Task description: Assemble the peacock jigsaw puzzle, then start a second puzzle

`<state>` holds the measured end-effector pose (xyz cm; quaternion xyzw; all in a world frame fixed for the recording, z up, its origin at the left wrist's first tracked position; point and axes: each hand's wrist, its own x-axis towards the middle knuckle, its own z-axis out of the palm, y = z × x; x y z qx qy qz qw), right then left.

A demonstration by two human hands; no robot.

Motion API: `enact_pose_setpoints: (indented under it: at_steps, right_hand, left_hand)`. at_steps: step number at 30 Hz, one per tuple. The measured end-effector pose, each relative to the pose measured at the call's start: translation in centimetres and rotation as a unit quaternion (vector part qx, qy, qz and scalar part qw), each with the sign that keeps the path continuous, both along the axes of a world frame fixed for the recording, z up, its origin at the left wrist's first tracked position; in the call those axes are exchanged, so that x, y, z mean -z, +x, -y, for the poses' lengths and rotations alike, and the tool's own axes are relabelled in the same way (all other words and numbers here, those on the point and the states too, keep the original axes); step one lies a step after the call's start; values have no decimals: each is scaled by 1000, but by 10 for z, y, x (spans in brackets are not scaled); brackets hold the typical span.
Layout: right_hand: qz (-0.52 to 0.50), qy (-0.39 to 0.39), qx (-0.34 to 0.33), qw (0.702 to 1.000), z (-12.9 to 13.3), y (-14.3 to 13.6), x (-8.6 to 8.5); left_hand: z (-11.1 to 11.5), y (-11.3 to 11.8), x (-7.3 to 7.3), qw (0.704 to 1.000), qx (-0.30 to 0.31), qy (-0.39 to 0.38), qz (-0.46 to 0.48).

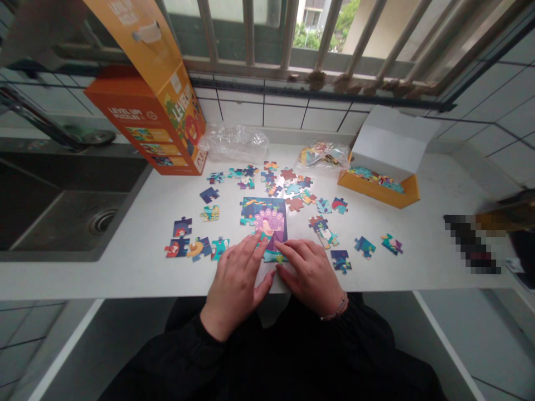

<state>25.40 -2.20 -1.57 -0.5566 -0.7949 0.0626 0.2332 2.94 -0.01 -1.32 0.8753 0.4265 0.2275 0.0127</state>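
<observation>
A partly joined puzzle point(267, 214) with a pink and purple peacock lies flat on the white counter. Over its lower left part rests my left hand point(238, 275), palm down, fingers stretched out and thumb apart. My right hand point(309, 273) touches the lower right part with its fingertips, its fingers spread a little; a bracelet circles the wrist. Neither hand grips anything visible. Loose pieces surround the puzzle: a red and blue piece point(183, 226) at left, a dark blue piece point(341, 260) beside my right hand, and several more above. The fingers hide the puzzle's lower edge in part.
An orange puzzle box point(146, 122) stands open at back left, beside crumpled clear plastic point(236, 142). A bag of pieces point(324, 155) and an open yellow box point(378, 189) are behind right. The sink point(62, 211) is left; the counter point(137, 278) ends near my body.
</observation>
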Motion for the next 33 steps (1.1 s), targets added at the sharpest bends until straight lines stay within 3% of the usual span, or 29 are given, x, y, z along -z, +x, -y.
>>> enact_pose_setpoints:
  at_steps: [8,12,16,19,22,25,33]
  right_hand:
    - [19,2,-5,1000,0,0,-1]
    - [-11,3,4,1000,-1,0,0]
    - [-49,11,21,999,-2,0,2]
    - [-55,12,19,998,-1,1,4]
    - [-60,15,19,998,-1,2,5]
    - [-61,16,18,998,-1,2,6]
    - [-57,17,19,998,-1,2,6]
  left_hand:
    - [1,2,4,999,16,-44,-16]
    - [1,-1,2,999,3,-29,39]
    - [-10,-26,-7,995,-74,-22,67]
    - [-24,-60,-9,992,-121,-19,2]
    - [-36,-92,-5,992,-90,-61,-66]
    - [-42,-108,-4,991,-63,-91,-76]
    - [-52,-103,-14,990,-18,-141,-21]
